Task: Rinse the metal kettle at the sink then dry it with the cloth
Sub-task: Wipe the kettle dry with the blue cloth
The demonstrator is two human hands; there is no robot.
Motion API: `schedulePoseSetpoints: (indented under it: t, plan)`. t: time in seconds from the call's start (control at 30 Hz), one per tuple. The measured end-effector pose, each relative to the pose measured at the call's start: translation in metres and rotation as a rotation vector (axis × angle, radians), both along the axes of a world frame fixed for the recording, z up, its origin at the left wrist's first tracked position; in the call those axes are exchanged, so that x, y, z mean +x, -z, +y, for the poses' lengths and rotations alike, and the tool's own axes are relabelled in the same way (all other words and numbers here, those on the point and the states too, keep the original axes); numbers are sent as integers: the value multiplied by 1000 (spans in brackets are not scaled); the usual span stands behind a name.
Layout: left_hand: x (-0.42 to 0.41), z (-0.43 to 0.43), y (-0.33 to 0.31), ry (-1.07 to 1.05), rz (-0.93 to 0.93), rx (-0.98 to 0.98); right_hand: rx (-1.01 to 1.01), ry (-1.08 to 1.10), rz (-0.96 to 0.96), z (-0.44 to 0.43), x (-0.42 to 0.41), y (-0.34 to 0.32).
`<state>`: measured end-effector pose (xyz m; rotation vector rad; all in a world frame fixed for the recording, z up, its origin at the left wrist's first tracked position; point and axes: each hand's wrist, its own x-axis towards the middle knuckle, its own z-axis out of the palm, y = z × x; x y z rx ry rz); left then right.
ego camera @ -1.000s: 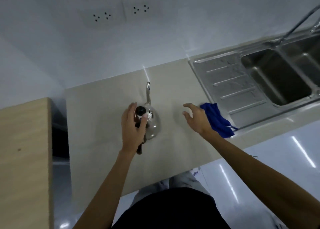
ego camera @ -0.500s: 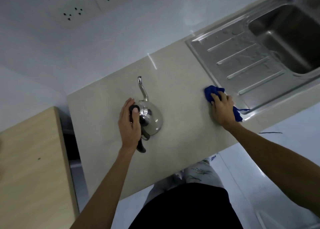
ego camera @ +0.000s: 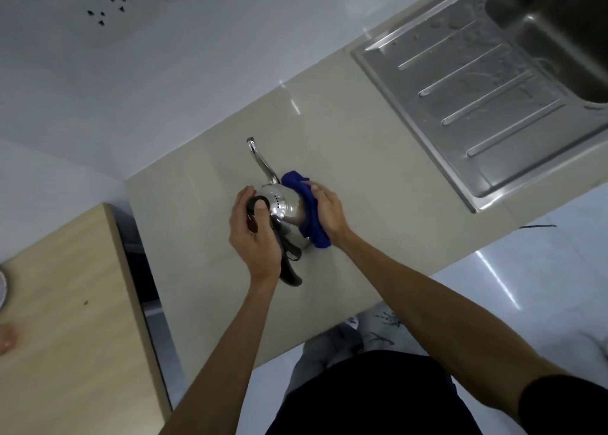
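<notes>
Both hands are on the metal kettle, which stands on the beige counter well left of the sink: left hand wrapped over lid and black handle, right hand pressing the blue cloth flat against its right side, spout pointing toward the wall

1 metal kettle, 1 blue cloth, 2 hands, 1 sink, 1 wall socket above the kettle.

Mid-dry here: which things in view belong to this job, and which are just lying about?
In the job:
kettle
blue cloth
left hand
right hand
sink

Lying about:
wooden surface
wall sockets
</notes>
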<state>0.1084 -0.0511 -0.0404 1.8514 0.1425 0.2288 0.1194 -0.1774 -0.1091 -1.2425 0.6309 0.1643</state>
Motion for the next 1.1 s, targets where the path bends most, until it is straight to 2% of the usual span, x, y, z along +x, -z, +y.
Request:
schedulePoseSetpoints:
  t: [0.1, 0.3, 0.37, 0.43, 0.5, 0.53, 0.6, 0.73, 0.93, 1.1]
  plan:
    - [0, 1, 3, -6, -8, -13, -50, 42, -24, 6, -9, -15]
    - [-1, 0, 0, 6, -3, 37, -471, 62, -407, 49, -48, -46]
    - [-1, 1, 0, 26, -20, 62, -429, 69, -375, 38, -24, -52]
    - [1, 1, 0, 29, -28, 74, -303, -34, -179, 17, 11, -51]
    - [0, 0, 0, 35, -36, 72, -280, -159, 15, -4, 34, -46]
    - [-1, 1, 0, 38, -43, 70, -281, -204, 54, -8, 39, -43]
    - [0, 2, 2, 42, -46, 78, -287, -223, 21, -7, 39, -46]
    - [1, 4, 7, 69, -61, 93, -314, -265, -220, 13, 38, -68]
    - [2, 4, 8, 36, -78, 123, -378, -380, -55, -3, 60, -72]
    - [3, 5, 10, 54, -118, 130, -351, -95, -367, 26, 15, -63]
